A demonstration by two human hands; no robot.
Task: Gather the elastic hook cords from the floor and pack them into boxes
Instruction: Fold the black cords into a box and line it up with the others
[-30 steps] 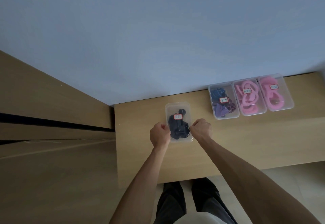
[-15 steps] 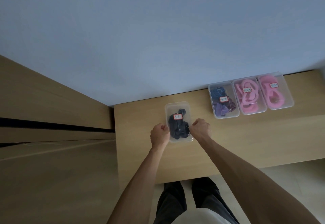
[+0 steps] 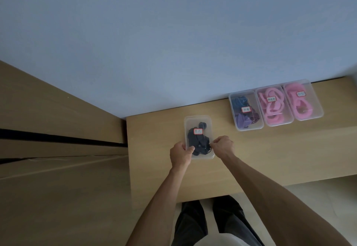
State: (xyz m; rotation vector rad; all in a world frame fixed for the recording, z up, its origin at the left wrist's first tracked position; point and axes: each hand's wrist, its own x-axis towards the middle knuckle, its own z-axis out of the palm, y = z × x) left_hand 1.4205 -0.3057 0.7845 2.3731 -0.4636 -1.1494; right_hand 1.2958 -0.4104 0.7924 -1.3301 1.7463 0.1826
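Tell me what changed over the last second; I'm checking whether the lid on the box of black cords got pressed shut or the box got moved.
Almost nothing changed. The left hand and right hand stayed curled on the near corners of the box of black cords, which kept its place on the wooden top. Nothing was let go. The three boxes at the wall stayed in their row.

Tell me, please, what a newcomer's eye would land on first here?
Probably the two pink-filled boxes at the table's far right by the wall, beside a box of purple cords. Next, nearer the middle, the left hand and right hand grip a clear box of black cords.
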